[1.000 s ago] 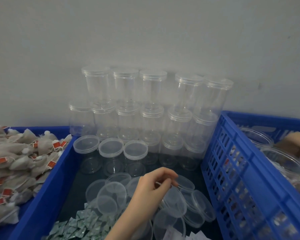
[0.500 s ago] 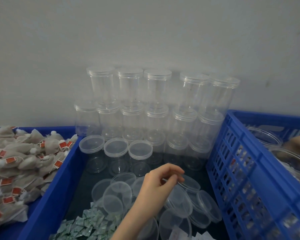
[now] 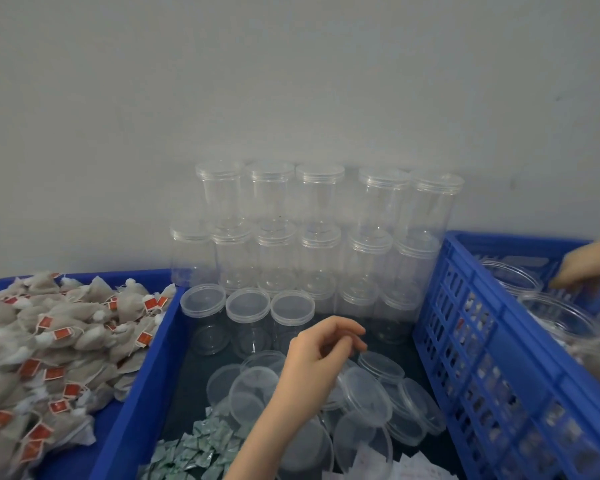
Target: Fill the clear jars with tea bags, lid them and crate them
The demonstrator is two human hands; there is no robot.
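Only the red tags on the tea bags [image 3: 59,337] carry any print, too small to read. From the head view, the left hand [image 3: 317,355] hovers over the loose clear lids [image 3: 364,393] in the middle blue bin [image 3: 136,393], fingers curled, pinching nothing visible. Lidded clear jars [image 3: 319,237] stand stacked just behind it. The right hand [image 3: 589,265] reaches into the blue crate [image 3: 499,358] among jars; its grip cannot be told.

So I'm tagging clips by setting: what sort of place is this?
Probably a small packing workstation, not a home kitchen: empty lidded clear jars stacked against the wall, a heap of tea bags in a blue tray, and a blue crate holding jars.
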